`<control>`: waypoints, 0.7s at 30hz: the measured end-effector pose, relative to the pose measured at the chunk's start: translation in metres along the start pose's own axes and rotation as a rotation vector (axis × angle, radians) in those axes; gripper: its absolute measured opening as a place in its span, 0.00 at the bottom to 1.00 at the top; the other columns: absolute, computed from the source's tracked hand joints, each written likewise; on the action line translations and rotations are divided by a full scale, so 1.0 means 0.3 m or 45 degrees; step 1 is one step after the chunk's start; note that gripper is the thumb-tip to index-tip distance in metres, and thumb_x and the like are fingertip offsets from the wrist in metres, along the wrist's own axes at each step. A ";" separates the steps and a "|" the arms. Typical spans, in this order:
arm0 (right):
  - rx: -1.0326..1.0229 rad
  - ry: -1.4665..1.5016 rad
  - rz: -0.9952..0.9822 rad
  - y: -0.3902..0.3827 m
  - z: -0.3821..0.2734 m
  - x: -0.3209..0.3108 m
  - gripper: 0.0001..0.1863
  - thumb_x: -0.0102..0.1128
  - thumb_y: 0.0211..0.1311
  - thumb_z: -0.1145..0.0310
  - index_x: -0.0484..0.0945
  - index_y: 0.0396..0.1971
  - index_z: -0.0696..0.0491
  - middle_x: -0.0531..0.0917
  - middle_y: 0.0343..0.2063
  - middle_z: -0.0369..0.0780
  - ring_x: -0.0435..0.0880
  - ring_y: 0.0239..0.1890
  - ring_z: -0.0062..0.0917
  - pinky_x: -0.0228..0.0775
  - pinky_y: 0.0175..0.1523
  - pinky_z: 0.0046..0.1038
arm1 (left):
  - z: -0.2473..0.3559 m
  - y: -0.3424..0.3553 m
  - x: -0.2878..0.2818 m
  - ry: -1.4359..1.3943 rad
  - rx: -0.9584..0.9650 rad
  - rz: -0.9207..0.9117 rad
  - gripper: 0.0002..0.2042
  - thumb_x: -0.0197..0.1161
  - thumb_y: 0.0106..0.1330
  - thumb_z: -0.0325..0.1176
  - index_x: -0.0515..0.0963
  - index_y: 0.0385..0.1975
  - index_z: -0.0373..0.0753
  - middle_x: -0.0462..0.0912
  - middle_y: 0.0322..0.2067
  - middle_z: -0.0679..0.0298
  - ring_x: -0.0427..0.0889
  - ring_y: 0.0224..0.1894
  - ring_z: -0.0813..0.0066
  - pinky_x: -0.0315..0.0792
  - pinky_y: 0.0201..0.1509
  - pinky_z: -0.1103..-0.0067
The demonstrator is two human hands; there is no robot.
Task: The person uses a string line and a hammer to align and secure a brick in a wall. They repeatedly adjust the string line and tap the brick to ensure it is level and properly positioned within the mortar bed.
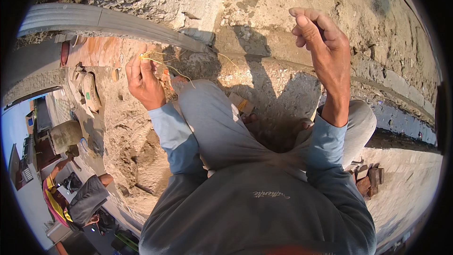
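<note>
While the left hand [144, 81] pinches a yellow string [165, 63], the raised right hand [321, 42] curls loosely, apparently empty.

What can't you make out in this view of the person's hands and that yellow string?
- Head view: where the yellow string ends; it thins out against the concrete.
- Whether the right hand pinches the string; its fingers curl over the spot.
- The feet, hidden by the knees.
- The second person at the lower left, small and bent by the rim.
</note>
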State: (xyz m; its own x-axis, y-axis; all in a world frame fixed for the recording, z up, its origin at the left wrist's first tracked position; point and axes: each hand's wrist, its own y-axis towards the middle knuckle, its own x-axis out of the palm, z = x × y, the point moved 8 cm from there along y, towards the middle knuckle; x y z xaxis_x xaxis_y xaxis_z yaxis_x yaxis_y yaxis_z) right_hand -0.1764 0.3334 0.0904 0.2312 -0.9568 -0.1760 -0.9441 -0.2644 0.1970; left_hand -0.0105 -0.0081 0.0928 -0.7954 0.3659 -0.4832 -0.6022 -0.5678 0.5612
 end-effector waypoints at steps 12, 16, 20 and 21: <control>0.676 -1.230 0.977 -0.867 0.477 -1.245 0.15 0.53 0.68 0.62 0.80 0.40 0.58 0.83 0.30 0.51 0.83 0.30 0.41 0.74 0.39 0.36 | -0.253 0.048 0.162 -0.513 -0.384 0.072 0.11 0.62 0.70 0.29 0.75 0.46 0.31 0.84 0.40 0.53 0.83 0.36 0.68 0.79 0.41 0.76; 1.222 -1.407 1.085 -1.489 0.787 -1.485 0.16 0.50 0.66 0.64 0.81 0.34 0.62 0.82 0.26 0.54 0.84 0.30 0.47 0.74 0.37 0.41 | -0.211 0.073 0.229 -0.460 -0.331 0.063 0.11 0.61 0.69 0.28 0.74 0.47 0.30 0.84 0.41 0.53 0.82 0.39 0.67 0.79 0.44 0.75; 1.343 -1.122 1.204 -2.008 1.213 -1.594 0.14 0.49 0.65 0.65 0.78 0.30 0.61 0.80 0.19 0.49 0.81 0.21 0.39 0.72 0.27 0.38 | -0.267 0.120 0.280 -0.462 -0.388 0.009 0.12 0.61 0.69 0.28 0.74 0.48 0.30 0.83 0.42 0.53 0.82 0.41 0.67 0.79 0.47 0.74; 1.420 -0.890 1.439 -2.275 1.220 -1.693 0.13 0.50 0.64 0.66 0.78 0.30 0.60 0.80 0.17 0.45 0.81 0.19 0.34 0.70 0.24 0.36 | -0.373 0.099 0.348 -0.490 -0.502 -0.042 0.12 0.61 0.69 0.28 0.74 0.49 0.30 0.83 0.42 0.53 0.82 0.41 0.67 0.79 0.48 0.74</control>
State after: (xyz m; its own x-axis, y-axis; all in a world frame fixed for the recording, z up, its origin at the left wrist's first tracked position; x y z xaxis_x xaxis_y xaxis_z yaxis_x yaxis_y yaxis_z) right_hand 0.2643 1.0441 -0.3078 -0.4566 -0.2878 -0.8418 -0.3198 0.9361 -0.1465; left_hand -0.1037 -0.0693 -0.0162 -0.7889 0.5893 -0.1742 -0.6145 -0.7576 0.2201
